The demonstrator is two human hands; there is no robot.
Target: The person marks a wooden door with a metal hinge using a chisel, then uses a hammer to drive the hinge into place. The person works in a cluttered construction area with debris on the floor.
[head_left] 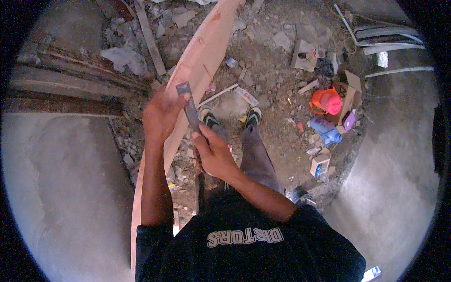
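Note:
A long, pale reddish wooden plank (pixel 203 60) runs from the lower left up to the top middle, close to my left side. Over it, a chisel (pixel 191 113) with a flat grey metal blade points up and away from me. My right hand (pixel 213 152) is wrapped around its lower part, and a brownish end shows below the fingers. My left hand (pixel 162 115), slightly blurred, pinches the blade near its far end, thumb on the flat face. The fingers of this hand partly cover the plank, and whether they touch it I cannot tell.
Rubble and scraps cover the ground around my feet. On the right are an orange-red bucket (pixel 319 101), a blue jug (pixel 325 130), an open cardboard box (pixel 350 89) and a small carton (pixel 320 163). Boards (pixel 66 94) lie at the left, beside a grey concrete surface (pixel 66 188).

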